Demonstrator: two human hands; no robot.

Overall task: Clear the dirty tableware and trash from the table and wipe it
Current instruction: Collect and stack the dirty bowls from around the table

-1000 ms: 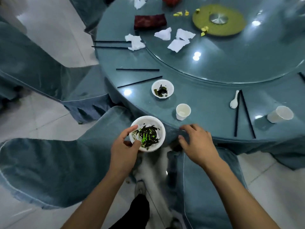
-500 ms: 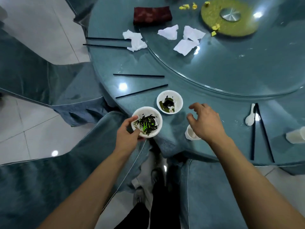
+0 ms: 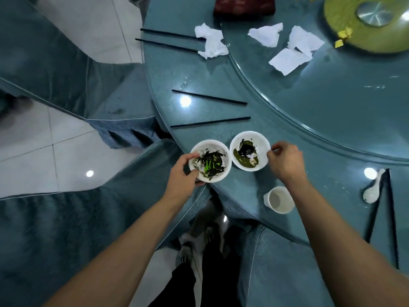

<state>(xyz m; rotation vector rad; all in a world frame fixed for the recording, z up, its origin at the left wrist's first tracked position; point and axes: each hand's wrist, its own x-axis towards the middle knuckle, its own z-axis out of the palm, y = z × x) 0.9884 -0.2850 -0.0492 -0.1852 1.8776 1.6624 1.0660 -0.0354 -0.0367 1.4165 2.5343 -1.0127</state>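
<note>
My left hand (image 3: 182, 176) grips the rim of a white bowl (image 3: 219, 173) holding dark and green leftovers, at the table's near edge. Right beside it sits a second white bowl (image 3: 259, 140) with dark scraps and green sauce; my right hand (image 3: 285, 161) pinches its right rim. A white cup (image 3: 280, 199) stands by my right forearm. Loose black chopsticks (image 3: 210, 97) lie farther up the teal table (image 3: 243, 191). Crumpled white napkins (image 3: 212, 44) lie near the glass turntable (image 3: 332, 107).
A white spoon (image 3: 373, 190) and another pair of black chopsticks (image 3: 389, 209) lie at the right. A dark red cloth (image 3: 243, 6) and a green plate (image 3: 345, 23) with yellow scraps sit on the turntable. Teal-covered chairs (image 3: 66, 218) crowd the table's left and near sides.
My left hand carried its bowl up next to the second bowl. My right hand left the cup and took hold of the second bowl's rim.
</note>
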